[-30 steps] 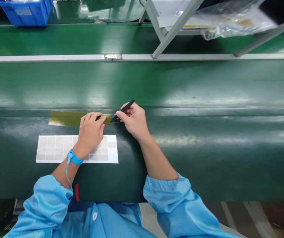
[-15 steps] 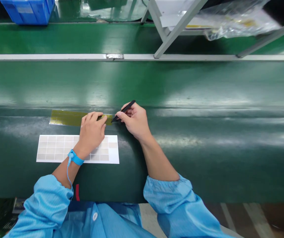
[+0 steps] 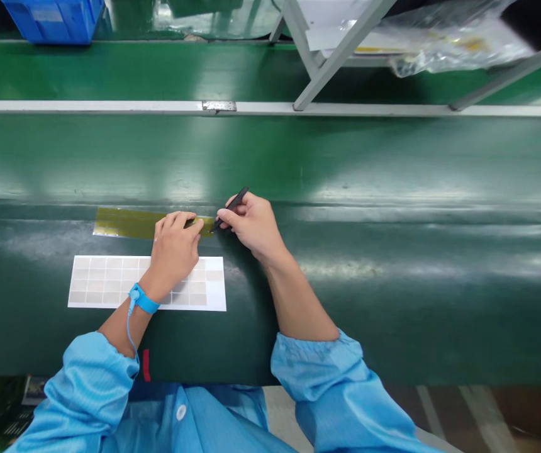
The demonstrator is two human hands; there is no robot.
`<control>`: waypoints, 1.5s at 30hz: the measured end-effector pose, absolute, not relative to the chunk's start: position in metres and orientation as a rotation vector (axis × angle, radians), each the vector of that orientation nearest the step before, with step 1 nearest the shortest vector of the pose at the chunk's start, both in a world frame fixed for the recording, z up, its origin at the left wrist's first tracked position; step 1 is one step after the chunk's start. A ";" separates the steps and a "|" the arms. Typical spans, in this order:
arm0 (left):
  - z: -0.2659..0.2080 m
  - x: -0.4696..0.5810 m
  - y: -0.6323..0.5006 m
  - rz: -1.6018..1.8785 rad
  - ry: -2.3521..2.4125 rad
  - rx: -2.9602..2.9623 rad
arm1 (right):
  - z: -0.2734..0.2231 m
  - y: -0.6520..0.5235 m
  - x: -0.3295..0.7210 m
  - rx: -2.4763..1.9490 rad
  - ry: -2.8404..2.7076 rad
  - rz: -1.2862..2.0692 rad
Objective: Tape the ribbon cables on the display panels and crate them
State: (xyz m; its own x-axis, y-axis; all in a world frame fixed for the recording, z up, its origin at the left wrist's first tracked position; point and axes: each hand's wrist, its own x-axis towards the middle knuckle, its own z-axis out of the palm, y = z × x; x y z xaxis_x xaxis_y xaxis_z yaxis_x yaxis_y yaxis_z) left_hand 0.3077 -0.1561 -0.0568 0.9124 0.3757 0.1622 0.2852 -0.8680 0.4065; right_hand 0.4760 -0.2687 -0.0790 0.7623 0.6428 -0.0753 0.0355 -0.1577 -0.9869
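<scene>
A translucent yellow-olive strip (image 3: 126, 223), like a film or tape with a clear edge, lies flat on the green work surface. My left hand (image 3: 175, 248) rests on its right part, fingers stretched out and pressing down. My right hand (image 3: 254, 226) pinches a slim black pen-shaped tool (image 3: 236, 200), slanted so that its tip meets the strip's right end. Whether the tool has one prong or two cannot be made out. Below the strip lies a white sheet (image 3: 216, 296) of pale rectangular labels in rows, partly covered by my left hand and wrist.
A blue wrist strap (image 3: 145, 300) with a cord circles my left wrist. Red tape (image 3: 146, 365) marks the front edge. A white rail (image 3: 133, 107) crosses behind, with a grey metal frame (image 3: 346, 56), clear plastic bags (image 3: 454, 47) and a blue bin (image 3: 56, 22) beyond.
My right hand has shifted slightly left, and the black tool stands a little steeper, its tip still at the strip's end. My left hand stays in place on the strip.
</scene>
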 end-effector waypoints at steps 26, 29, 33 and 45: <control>-0.063 0.290 -0.139 0.657 0.582 2.681 | -0.075 -0.279 0.479 -1.301 -0.263 0.586; -0.053 0.287 -0.146 0.844 0.513 2.669 | -0.078 -0.275 0.479 -1.275 -0.248 0.566; -0.041 0.287 -0.171 1.046 0.266 2.661 | -0.087 -0.264 0.486 -1.281 -0.248 0.543; -0.102 0.284 -0.255 1.049 -0.140 2.876 | -0.105 -0.238 0.504 -1.286 -0.199 0.587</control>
State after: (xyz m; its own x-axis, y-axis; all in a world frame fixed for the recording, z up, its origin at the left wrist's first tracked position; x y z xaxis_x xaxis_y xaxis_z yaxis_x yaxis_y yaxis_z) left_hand 0.2841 -0.2553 -0.1019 0.7619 -0.0593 0.6450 -0.1121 -0.9928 0.0412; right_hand 0.5040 -0.2377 -0.1045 0.8382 0.5148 -0.1800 -0.2995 0.1588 -0.9408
